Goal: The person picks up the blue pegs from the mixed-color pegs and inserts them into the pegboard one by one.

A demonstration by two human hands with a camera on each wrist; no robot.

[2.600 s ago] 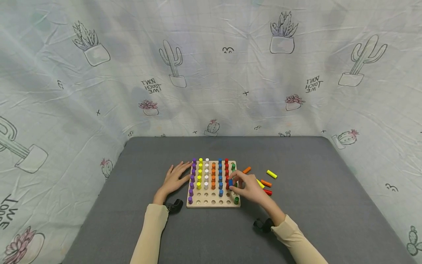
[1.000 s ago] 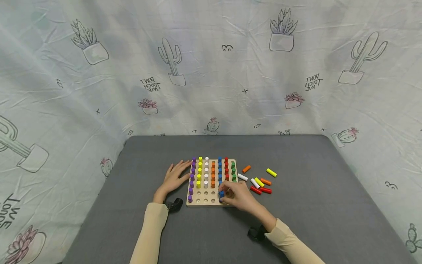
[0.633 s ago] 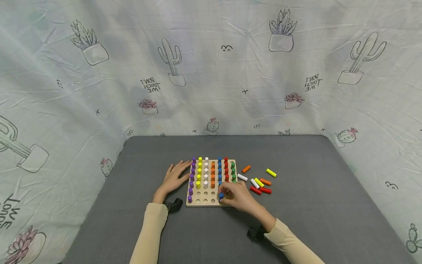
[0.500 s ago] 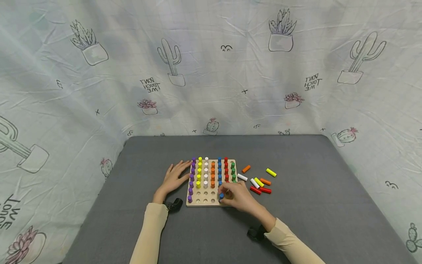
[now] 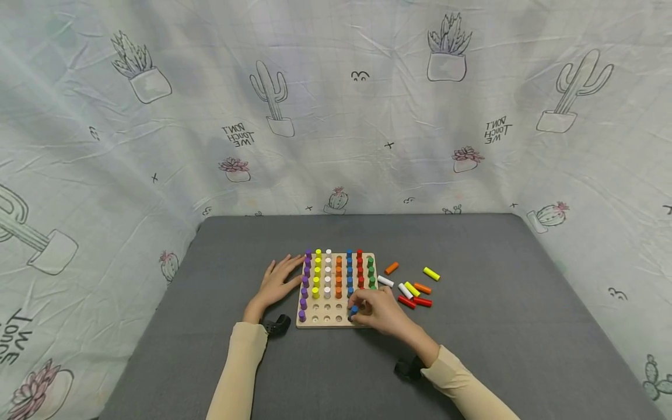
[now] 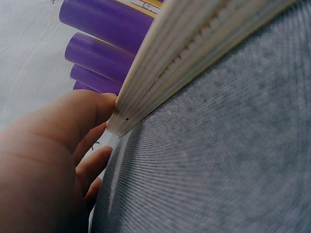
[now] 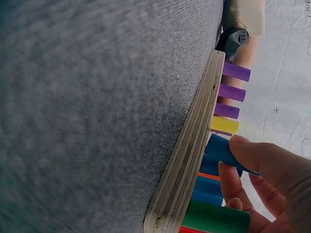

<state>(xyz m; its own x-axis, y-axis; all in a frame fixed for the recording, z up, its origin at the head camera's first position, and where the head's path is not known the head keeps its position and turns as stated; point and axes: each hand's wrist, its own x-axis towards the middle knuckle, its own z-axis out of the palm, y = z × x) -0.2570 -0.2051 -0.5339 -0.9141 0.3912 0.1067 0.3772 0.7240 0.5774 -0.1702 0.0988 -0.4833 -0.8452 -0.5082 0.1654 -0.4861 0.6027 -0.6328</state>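
A wooden peg board (image 5: 328, 325) lies on the grey table, bearing upright columns of purple, yellow, white, orange, blue, red and green pegs. At its left side, my left hand (image 5: 274, 286) rests with fingers spread; in the left wrist view, the thumb (image 6: 104, 103) is against the board's edge beside the purple pegs (image 6: 104, 56). My right hand (image 5: 382, 312) pinches a blue peg (image 7: 221, 148) between thumb and finger at the near end of the blue column. This peg tilts, its lower end right at the board. A green peg (image 7: 218, 216) stands beneath the right fingers.
Loose pegs lie right of the board: white pegs (image 5: 385, 281), orange pegs (image 5: 391, 268), yellow pegs (image 5: 431, 273) and red pegs (image 5: 423, 302). Bare holes (image 5: 327, 307) show in the near rows. A patterned cloth (image 5: 336, 116) hangs behind the grey table (image 5: 236, 239).
My right hand has carried the blue peg from above the board's right side leftward and nearer, to the front of the blue column. Lately the peg tilts slightly. My left hand stays put.
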